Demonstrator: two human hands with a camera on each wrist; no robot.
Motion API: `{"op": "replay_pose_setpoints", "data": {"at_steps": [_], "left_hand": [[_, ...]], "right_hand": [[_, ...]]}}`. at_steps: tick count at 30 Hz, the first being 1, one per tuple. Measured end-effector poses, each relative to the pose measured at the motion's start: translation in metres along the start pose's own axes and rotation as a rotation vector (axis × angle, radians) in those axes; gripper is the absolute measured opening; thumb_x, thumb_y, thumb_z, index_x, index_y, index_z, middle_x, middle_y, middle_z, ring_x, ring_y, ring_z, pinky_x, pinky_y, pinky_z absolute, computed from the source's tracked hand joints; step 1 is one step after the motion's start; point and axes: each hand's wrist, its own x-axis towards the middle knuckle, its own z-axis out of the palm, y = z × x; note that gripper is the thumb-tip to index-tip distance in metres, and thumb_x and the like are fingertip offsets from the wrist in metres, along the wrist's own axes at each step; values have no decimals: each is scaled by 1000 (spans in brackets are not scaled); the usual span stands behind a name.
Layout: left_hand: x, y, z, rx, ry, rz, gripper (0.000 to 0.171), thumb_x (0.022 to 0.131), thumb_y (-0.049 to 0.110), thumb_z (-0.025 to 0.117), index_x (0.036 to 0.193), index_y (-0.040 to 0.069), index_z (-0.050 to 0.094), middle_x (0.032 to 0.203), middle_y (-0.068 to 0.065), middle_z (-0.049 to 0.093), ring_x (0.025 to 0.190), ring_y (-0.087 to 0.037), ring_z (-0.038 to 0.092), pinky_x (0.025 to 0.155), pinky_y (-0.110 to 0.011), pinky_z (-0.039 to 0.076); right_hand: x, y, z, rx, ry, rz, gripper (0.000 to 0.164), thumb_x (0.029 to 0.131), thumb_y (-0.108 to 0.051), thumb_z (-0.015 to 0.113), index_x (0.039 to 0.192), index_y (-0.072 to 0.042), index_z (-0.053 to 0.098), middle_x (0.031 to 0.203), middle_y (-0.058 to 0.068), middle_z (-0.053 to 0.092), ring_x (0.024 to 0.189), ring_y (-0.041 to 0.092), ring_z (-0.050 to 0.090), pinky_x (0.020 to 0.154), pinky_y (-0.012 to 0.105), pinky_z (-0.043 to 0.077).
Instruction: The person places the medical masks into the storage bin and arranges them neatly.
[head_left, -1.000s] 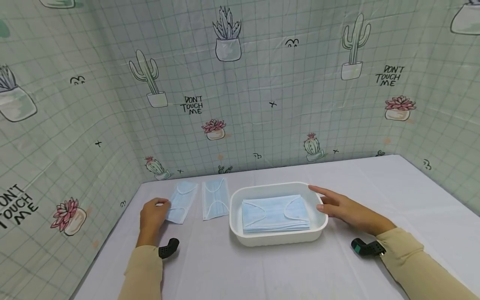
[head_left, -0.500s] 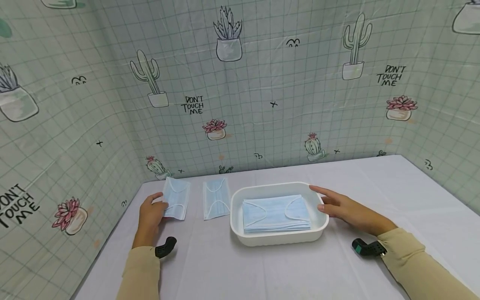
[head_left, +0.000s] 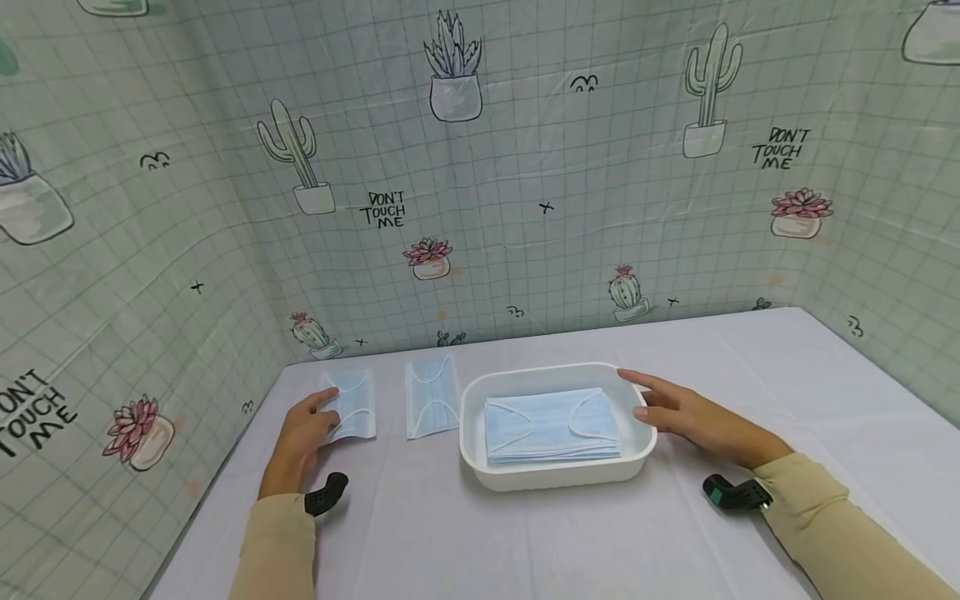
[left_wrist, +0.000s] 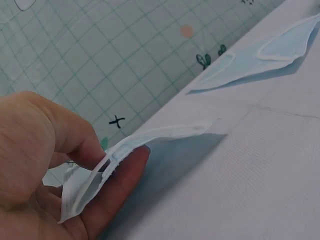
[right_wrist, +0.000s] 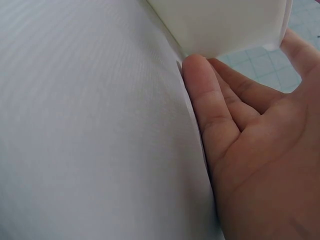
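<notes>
At the left end of the table my left hand pinches the near-left side of a light blue face mask. In the left wrist view the held edge of that mask bends upward between the fingers, and its far end lies low over the cloth. A second face mask lies flat to its right. My right hand rests at the right end of a white plastic tray, thumb and forefinger at the rim. Its other fingers lie nearly straight by the tray's base in the right wrist view.
Inside the tray sits a neat stack of blue face masks with white ear loops. A white cloth covers the table. Hanging fabric with cactus prints walls off the back and both sides.
The left hand has shifted slightly left with its mask, turning it from slanted to nearly straight beside the second one. It rose, then came down. Right hand and tray stayed put.
</notes>
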Motion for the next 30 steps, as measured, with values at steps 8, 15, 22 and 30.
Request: {"op": "replay_pose_setpoints", "data": {"at_steps": [8,15,22,30], "left_hand": [[1,-1,3,-12,27,28,44,98,6,54,141,-4,51,161,-25,20,148,-39,15,118,-52,16],[3,0,4,-28,47,33,41,99,7,56,138,-6,52,160,-25,22,145,-38,21,117,-51,21],[4,7,5,-61,64,30,46,100,11,57,144,1,49,164,-20,16,146,-36,22,116,-50,23],[1,16,8,-184,2,26,50,101,12,57,150,8,46,165,-11,19,139,-27,33,111,-43,32]], "right_hand": [[3,2,0,14,-2,-1,62,103,-40,53,159,-38,25,155,26,32,142,42,32,106,62,33],[6,6,-1,2,-1,-2,61,103,-41,53,158,-40,25,156,26,31,142,44,31,105,63,33],[9,7,-3,-13,5,5,61,103,-42,53,158,-41,25,155,27,33,141,43,34,105,64,34],[12,9,-3,-9,3,-9,61,103,-41,53,158,-39,26,153,26,36,139,41,37,105,61,34]]}}
